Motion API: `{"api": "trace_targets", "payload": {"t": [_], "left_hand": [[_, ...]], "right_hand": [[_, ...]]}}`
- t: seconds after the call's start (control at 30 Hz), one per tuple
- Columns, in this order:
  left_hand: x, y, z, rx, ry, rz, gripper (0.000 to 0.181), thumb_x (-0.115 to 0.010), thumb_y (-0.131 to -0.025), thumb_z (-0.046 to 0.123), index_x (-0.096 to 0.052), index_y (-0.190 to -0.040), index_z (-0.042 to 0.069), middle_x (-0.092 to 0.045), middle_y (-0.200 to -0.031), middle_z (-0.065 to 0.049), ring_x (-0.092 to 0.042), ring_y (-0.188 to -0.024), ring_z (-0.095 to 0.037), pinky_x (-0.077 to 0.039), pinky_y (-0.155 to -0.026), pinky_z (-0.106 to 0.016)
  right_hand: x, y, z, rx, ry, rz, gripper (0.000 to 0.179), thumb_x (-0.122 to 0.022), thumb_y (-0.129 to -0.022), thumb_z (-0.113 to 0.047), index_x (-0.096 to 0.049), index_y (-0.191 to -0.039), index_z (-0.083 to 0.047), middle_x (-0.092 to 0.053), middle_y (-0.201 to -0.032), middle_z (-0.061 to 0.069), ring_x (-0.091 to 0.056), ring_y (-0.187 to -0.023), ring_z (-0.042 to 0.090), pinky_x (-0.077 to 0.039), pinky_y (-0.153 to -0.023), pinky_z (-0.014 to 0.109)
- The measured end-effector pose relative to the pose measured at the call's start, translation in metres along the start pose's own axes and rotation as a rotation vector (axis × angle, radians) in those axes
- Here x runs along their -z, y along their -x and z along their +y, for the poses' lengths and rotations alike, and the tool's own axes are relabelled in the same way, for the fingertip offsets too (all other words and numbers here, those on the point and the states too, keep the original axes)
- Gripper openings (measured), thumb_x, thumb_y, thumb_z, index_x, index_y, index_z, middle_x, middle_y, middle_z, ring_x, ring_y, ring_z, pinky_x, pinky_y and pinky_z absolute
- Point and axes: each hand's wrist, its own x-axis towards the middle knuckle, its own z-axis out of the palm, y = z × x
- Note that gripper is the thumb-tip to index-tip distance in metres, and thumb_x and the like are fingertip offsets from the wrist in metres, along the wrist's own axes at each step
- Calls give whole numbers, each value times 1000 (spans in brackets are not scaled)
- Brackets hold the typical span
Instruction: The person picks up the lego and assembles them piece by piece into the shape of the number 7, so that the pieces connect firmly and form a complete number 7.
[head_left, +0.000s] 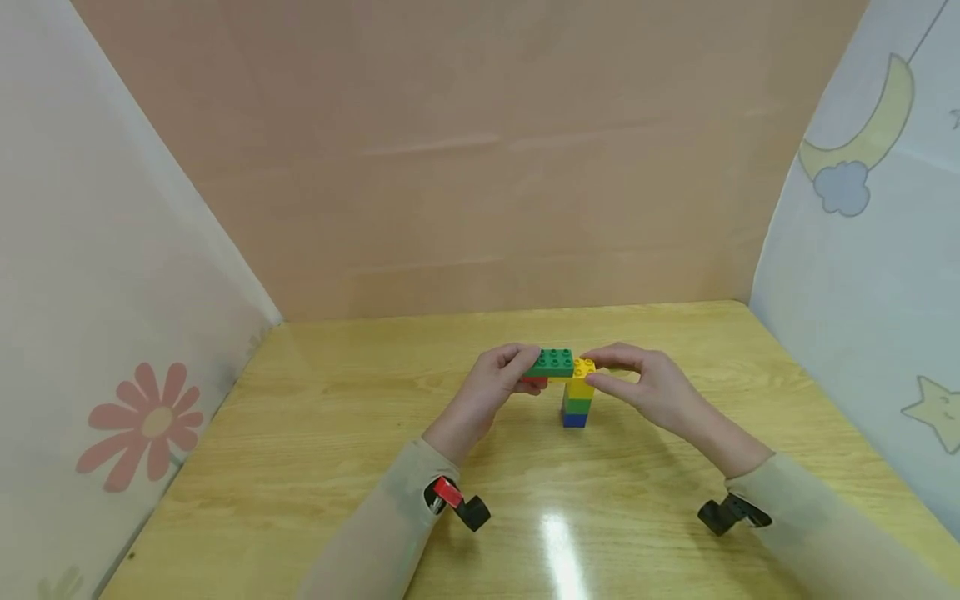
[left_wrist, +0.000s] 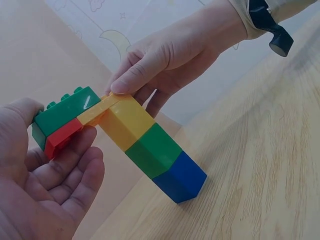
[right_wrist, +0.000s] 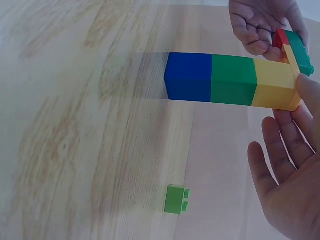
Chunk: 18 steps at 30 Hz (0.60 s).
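Observation:
A small tower stands upright on the table: a blue brick (left_wrist: 181, 179) at the bottom, a green brick (left_wrist: 154, 150) above it and a yellow brick (left_wrist: 129, 122) above that. A thin yellow brick (head_left: 584, 367) lies across the tower's top and juts out to the left. On its jutting end sits a long green brick (head_left: 553, 362), with a red brick (left_wrist: 62, 137) beneath it. My left hand (head_left: 491, 385) pinches the green and red bricks, thumb on top and fingers below. With thumb and fingers, my right hand (head_left: 651, 385) holds the thin yellow brick at the tower's top.
In the right wrist view, a light green brick (right_wrist: 175, 199) lies on the wooden table (head_left: 360, 467) beyond the tower. A brown backdrop (head_left: 480, 167) and two white patterned side walls (head_left: 112, 275) surround the table.

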Motion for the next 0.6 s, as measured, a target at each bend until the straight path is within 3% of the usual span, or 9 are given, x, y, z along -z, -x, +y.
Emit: {"api": "trace_targets", "payload": {"t": [0.37,0.6], "left_hand": [[2,0,0,-11,5,-37,45,-60,-116,41,-71,-136,2,-74,-119,-12,-73,-112,-42,-59,-103,-39],[7,-1,-1,-29,20,-87,51,-58,-116,47,-66,-142,4,-72,-125,-12,-73,-110,-31,-57,-107,-39]], "right_hand": [[0,0,-1,-23,-10,5,37,-79,-106,-33,-76,-139,-17,-73,-139,5,-63,-131,38,-52,-106,69],[-3,0,-1,-44,-17,17,39,-79,-106,-35,-76,-141,-17,-72,-142,6,-63,-134,41,-55,-105,65]]}}
